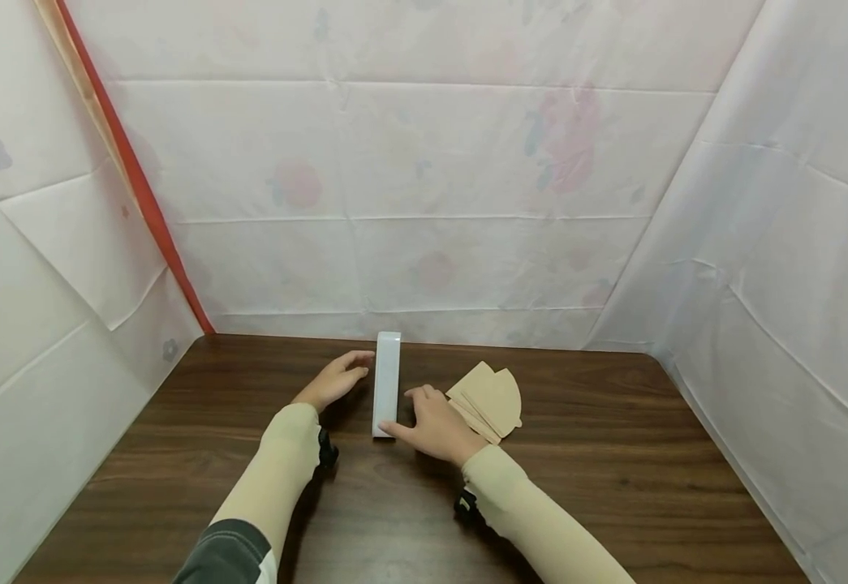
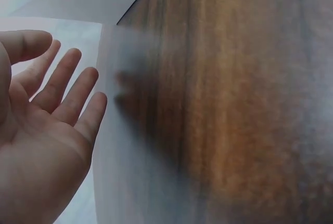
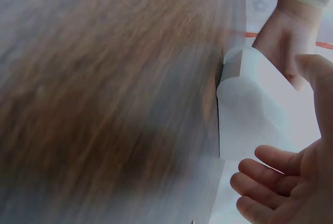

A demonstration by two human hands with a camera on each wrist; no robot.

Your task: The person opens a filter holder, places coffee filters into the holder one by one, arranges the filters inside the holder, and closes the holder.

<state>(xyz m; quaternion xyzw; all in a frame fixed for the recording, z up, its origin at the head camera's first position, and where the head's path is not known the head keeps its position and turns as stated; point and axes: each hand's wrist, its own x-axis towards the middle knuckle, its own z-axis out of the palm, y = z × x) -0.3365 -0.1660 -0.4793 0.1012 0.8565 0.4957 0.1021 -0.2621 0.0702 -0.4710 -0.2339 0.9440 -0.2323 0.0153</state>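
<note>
A long, narrow white box (image 1: 387, 381) rests on the wooden table, and its end and pale side (image 3: 255, 115) show in the right wrist view. To the left of it is my left hand (image 1: 336, 380), its fingers spread and loosely bent (image 2: 52, 115). My right hand (image 1: 438, 422) is on the other side, the thumb overlapping the box's near end in the head view. In the right wrist view that hand (image 3: 291, 182) has relaxed fingers with nothing gripped. Whether either hand touches the box I cannot tell. Flat tan pieces (image 1: 492, 397) lie just beyond the right hand.
The dark wooden table (image 1: 613, 470) runs back to a white flowered cloth (image 1: 431, 195) hung as a wall. More cloth hangs at the left and right sides. A red strip (image 1: 146, 195) slants down the back left corner.
</note>
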